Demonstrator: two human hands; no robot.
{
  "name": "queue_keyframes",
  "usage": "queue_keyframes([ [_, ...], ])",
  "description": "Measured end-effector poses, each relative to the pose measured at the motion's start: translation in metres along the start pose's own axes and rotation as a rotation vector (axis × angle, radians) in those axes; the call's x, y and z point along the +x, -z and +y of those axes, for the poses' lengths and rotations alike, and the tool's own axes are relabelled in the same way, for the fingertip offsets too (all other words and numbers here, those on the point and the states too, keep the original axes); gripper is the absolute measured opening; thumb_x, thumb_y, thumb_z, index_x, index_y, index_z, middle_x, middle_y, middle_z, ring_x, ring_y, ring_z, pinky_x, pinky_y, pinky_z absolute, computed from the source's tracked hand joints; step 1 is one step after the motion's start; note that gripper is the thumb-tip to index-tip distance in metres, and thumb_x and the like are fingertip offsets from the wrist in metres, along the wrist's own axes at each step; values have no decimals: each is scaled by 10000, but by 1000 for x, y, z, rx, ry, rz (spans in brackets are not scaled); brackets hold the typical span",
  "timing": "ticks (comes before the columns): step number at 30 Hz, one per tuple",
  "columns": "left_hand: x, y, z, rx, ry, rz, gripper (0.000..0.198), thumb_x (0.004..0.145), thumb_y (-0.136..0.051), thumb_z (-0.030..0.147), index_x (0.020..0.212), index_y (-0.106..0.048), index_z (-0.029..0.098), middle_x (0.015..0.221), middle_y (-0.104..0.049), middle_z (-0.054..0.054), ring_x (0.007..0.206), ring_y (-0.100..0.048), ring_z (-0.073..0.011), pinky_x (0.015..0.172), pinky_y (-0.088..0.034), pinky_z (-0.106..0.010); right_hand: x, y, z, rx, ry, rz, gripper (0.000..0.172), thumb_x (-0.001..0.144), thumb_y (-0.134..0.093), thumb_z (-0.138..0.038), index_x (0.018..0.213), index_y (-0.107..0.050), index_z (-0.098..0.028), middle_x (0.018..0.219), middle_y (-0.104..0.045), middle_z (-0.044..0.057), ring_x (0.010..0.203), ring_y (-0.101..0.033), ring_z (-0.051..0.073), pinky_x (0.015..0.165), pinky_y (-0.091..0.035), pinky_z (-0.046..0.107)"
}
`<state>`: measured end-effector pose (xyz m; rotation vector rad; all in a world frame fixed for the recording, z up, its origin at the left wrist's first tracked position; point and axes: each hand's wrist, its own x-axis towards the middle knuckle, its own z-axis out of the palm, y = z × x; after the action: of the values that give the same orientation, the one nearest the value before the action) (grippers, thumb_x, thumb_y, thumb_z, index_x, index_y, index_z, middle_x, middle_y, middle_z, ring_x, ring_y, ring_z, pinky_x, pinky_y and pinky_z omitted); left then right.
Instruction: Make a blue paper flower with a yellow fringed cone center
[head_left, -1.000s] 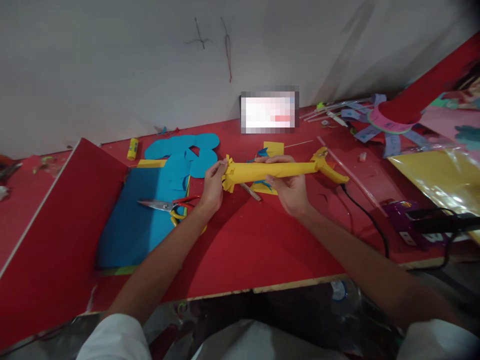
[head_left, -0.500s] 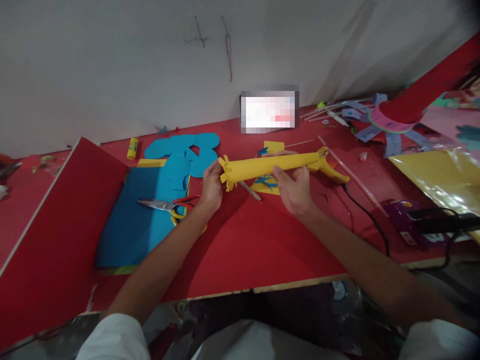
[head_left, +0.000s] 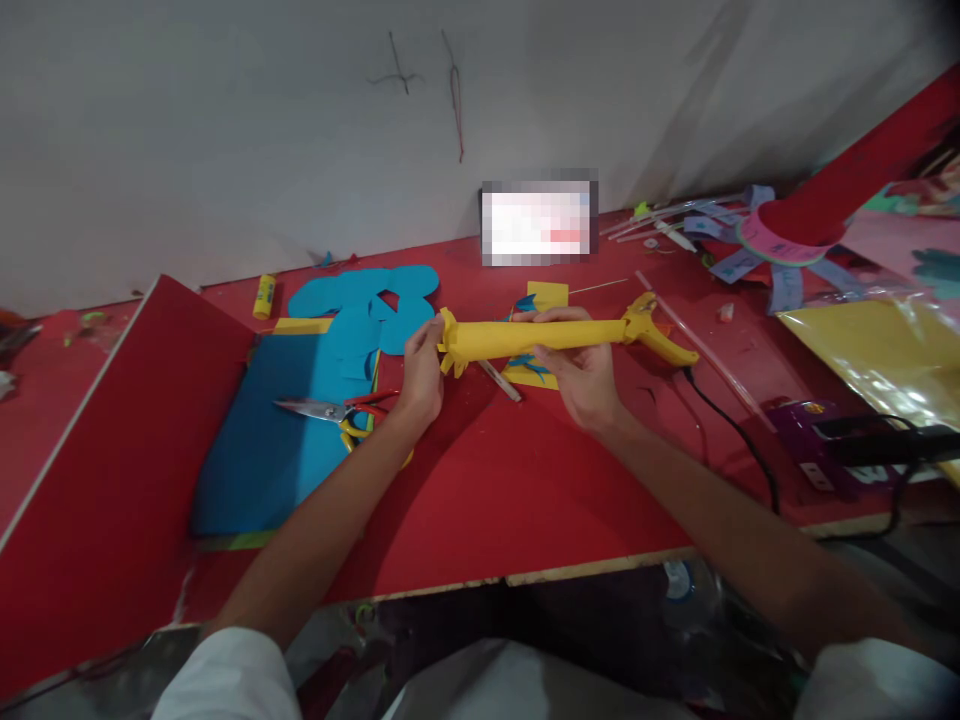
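A yellow paper tube [head_left: 517, 340] with cut, flared tabs at its left end lies across both my hands, above the red table. My left hand [head_left: 424, 375] grips the tabbed end. Around the tube's middle and right part closes my right hand [head_left: 589, 375], its fingers behind and thumb in front. Just past the tube's right end a yellow glue gun [head_left: 664, 340] rests on the table with its black cord. Beneath the tube are a cutter knife [head_left: 501, 382] and small yellow and blue paper pieces [head_left: 536, 376]. Scissors [head_left: 322, 409] with red and yellow handles lie left of my left hand.
Blue paper sheets [head_left: 255, 440] and blue rounded cutouts [head_left: 352, 300] lie at left, beside a standing red board [head_left: 112, 470]. A glue stick [head_left: 265, 297] stands behind. A bright screen [head_left: 536, 222] leans on the wall. At right are a purple box [head_left: 802, 445] and yellow plastic-wrapped sheets [head_left: 877, 350].
The tube has turned slightly, its right end dipping lower and lying more level. My right hand's fingers have shifted along and around it. The left hand stays at the tabbed end.
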<state>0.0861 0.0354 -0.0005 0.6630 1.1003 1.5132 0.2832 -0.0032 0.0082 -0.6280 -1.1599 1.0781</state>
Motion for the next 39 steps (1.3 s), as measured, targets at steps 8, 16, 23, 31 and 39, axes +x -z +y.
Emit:
queue_keyframes([
  [8, -2, 2, 0, 45, -90, -95, 319, 840, -887, 437, 792, -674, 205, 764, -635, 22, 697, -613, -119, 627, -492, -203, 1, -3, 0, -38, 1, 117, 391, 858, -906, -505, 1090, -663, -304, 1238, -766, 54, 1326, -691, 275, 1169, -577, 508],
  [16, 2, 4, -4, -30, 40, -9, 202, 835, -826, 330, 944, -700, 215, 891, -746, -2, 879, -744, -168, 783, -572, -235, 2, -4, -5, 65, -31, 96, 402, 810, -943, -419, 1077, -663, -311, 1208, -787, 39, 1298, -706, 279, 1149, -593, 511],
  [23, -2, 2, 0, 12, -21, -57, 237, 839, -861, 361, 814, -688, 200, 827, -687, 10, 779, -686, -136, 708, -542, -214, 2, -4, -7, 38, -17, 60, 369, 822, -938, -412, 1049, -666, -308, 1206, -778, 38, 1307, -700, 279, 1167, -569, 527],
  [31, -2, 1, 1, 25, -91, -82, 295, 844, -889, 375, 757, -664, 208, 787, -632, 20, 685, -606, -110, 619, -496, -208, 1, 1, 5, -31, -65, 164, 427, 831, -927, -489, 1099, -650, -305, 1203, -772, 35, 1224, -723, 249, 1102, -612, 467],
  [39, -1, 2, 1, -29, 23, -84, 200, 857, -814, 351, 906, -677, 214, 895, -755, -23, 890, -774, -200, 727, -573, -252, 2, -1, -4, -2, -31, 124, 391, 849, -911, -477, 1097, -649, -327, 1255, -764, 42, 1298, -696, 267, 1166, -577, 499],
])
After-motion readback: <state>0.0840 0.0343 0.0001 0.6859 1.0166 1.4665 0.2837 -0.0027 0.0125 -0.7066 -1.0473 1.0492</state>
